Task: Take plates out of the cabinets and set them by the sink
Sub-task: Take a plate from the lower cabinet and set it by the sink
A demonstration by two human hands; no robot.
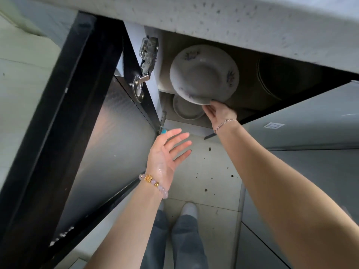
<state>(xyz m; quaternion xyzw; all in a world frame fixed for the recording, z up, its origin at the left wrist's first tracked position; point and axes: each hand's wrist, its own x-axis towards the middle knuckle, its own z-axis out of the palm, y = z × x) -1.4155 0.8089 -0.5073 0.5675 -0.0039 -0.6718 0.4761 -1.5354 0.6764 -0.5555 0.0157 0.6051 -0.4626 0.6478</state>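
The plate (204,74) sits tilted at the front edge of the cabinet's upper shelf (165,90), its well turned toward the camera and its near rim hanging past the shelf edge; the right hand (219,113) grips that near rim from below, fingers curled against it, though how the thumb lies cannot be told. The left hand (169,152) hangs open in front of the cabinet, fingers spread and holding nothing, just beside the lower front corner by the open door (97,133). A second plate (186,110) lies flat at the left of the lower shelf; a dark vessel (281,78) stands at the right of the upper one; the countertop (233,20) overhangs all of it.

The plate looks like glazed ceramic, so probably stiff, fairly heavy for a one-handed rim grip, slick and easily chipped; held at one edge it will tend to pivot downward. A safer hold would be the open hand flat under the far rim or the base, with the countertop edge and the hinge (146,55) kept clear on the way out.
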